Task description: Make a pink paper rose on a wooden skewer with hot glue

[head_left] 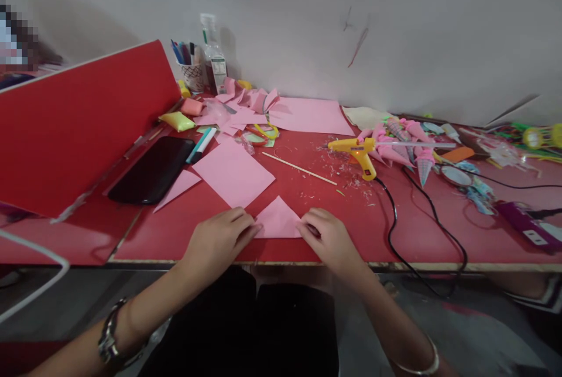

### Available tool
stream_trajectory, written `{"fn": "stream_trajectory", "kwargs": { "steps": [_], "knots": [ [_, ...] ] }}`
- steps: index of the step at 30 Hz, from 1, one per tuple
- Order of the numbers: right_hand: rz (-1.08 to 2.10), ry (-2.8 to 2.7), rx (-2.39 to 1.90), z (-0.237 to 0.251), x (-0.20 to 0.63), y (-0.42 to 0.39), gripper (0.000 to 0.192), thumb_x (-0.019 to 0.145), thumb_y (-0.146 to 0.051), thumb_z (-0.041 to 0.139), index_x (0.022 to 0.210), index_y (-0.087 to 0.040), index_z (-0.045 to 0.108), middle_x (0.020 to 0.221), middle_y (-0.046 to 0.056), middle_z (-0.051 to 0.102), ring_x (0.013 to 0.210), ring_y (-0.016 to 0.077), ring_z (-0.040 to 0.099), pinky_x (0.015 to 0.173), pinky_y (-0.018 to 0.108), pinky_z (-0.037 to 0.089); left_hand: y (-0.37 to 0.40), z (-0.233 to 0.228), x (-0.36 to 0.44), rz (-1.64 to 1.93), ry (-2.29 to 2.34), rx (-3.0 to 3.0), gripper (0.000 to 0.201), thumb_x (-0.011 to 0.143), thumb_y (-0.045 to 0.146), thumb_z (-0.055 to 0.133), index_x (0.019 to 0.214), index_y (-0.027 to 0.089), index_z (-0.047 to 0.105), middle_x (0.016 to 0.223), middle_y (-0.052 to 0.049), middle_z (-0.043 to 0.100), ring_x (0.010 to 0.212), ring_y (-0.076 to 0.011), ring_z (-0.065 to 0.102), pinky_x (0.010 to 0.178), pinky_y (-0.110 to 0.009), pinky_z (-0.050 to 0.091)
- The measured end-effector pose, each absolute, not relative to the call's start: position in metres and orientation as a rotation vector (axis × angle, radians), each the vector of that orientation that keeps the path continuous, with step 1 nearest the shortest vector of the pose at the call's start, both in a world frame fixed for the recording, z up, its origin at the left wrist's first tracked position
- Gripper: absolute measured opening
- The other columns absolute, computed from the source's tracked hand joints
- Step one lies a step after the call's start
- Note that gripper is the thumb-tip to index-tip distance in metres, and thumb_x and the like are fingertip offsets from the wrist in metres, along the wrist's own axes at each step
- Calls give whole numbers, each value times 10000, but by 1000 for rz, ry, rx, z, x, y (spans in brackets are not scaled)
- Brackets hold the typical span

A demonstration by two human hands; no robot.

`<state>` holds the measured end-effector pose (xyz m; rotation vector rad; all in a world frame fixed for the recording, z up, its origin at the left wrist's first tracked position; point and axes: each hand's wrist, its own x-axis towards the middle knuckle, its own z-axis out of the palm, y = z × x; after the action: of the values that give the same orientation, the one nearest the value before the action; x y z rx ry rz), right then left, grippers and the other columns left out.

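Observation:
A pink sheet of paper (278, 220), folded into a triangle with its point away from me, lies near the table's front edge. My left hand (223, 235) is closed, pinching the triangle's left corner between thumb and fingers. On the opposite side my right hand (328, 236) is closed on the right corner in the same way. Just beyond my left hand lies a flat pink paper square (234, 172). A smaller pink paper triangle (178, 189) rests to its left, close to a black phone (152, 170). A thin wooden stick (299, 168) lies beyond the folded paper.
A yellow glue gun (360, 153) lies to the right, its black cable (393, 219) trailing over the table edge. Behind it are pink paper cones (424, 160). A purple power strip (524, 225) sits far right. Paper scraps (239, 110) and a pen cup (192, 75) stand at the back.

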<state>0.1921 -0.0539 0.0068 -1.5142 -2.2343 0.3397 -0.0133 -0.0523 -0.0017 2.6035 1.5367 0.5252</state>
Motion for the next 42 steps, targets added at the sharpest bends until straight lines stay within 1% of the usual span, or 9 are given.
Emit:
{"fn": "stream_trajectory", "kwargs": {
  "steps": [13,23,25,28,32,35,38,40,42],
  "knots": [
    [-40,-2298,-1720,3,184,-52,249,785,-202,433,536,-190,417,527,4,484,510,123,423,496,241,240,-44,5,-4,214,1770,2581,330,845,338,355,620,167,526,541,-18,521,452,-121,456,383,-220,155],
    [-75,-2347,-1879,8,180,-53,207,804,-222,459,612,-170,516,604,18,565,585,144,501,534,244,263,-41,13,-3,-80,1722,2498,304,871,326,310,819,163,561,673,-42,594,587,-160,548,416,-211,268],
    [-59,-2356,-1913,9,178,-53,204,809,-228,458,628,-165,530,624,24,579,603,150,516,538,246,265,-37,8,-8,24,1610,2571,307,878,323,295,912,166,558,741,-48,597,620,-149,549,465,-212,338],
    [-54,-2359,-1935,10,177,-53,200,815,-229,451,650,-163,543,647,30,591,622,158,531,546,251,272,-26,-2,-20,215,1181,2790,326,887,280,277,1136,243,484,999,-75,549,810,-151,539,663,-253,421],
    [-55,-2368,-1935,11,176,-53,201,821,-229,441,665,-166,552,654,30,595,634,164,542,552,257,287,-10,-6,-37,251,873,2931,342,871,369,315,1194,382,428,1232,-48,422,1071,-219,407,878,-380,342],
    [-46,-2375,-1921,10,177,-53,207,823,-228,433,669,-165,556,660,34,595,642,171,544,558,264,306,-3,0,-45,156,798,2905,381,860,404,329,1241,414,345,1320,-20,352,1117,-212,358,935,-395,277],
    [-58,-2334,-1872,8,179,-53,165,810,-223,448,720,-160,571,694,42,602,650,178,538,577,276,337,2,8,-49,61,765,2853,401,851,415,348,1251,413,330,1322,-13,362,1138,-217,335,947,-391,259],
    [-150,-2296,-1757,5,179,-55,139,797,-197,460,852,-153,580,781,60,612,722,192,537,656,302,365,4,11,-49,16,735,2817,413,841,415,371,1252,411,331,1319,-13,369,1149,-222,325,947,-385,260],
    [-262,-2323,-1564,3,176,-58,214,802,-149,434,973,-170,561,860,67,606,799,196,523,793,353,347,6,12,-49,-7,712,2795,422,830,420,392,1248,412,338,1327,-10,362,1160,-225,313,951,-386,259]
  ]
}}
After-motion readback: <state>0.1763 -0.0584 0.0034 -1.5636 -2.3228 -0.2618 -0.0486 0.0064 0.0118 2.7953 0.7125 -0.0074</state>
